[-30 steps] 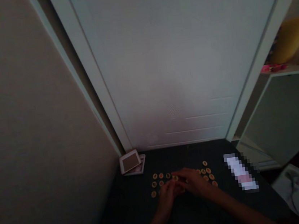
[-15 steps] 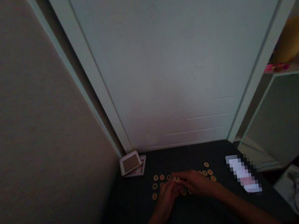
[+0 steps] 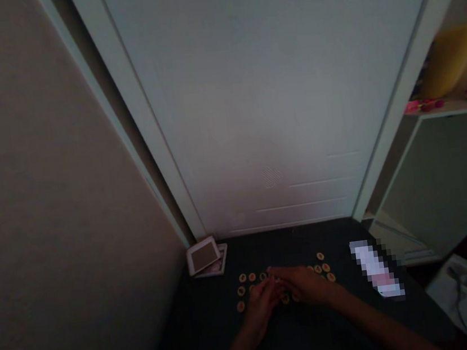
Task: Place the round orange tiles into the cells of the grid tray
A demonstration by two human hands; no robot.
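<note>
Head cam: L hand [image 3: 256,311] & R hand [image 3: 310,285] fingers [image 3: 283,273] bunched amid round pcs [image 3: 241,307], what's held unclear

Left hand [image 3: 258,308] and right hand [image 3: 309,284] meet at the fingertips; anything between them is too dark to tell. Round discs [image 3: 240,307] on the dark table [image 3: 296,340] left and right of the grip, some just on its near side. Overlapping white-rimmed frames [image 3: 204,256] left and beyond. Pixelated strip [image 3: 375,268] well right. White panel [image 3: 251,110] behind.
</note>
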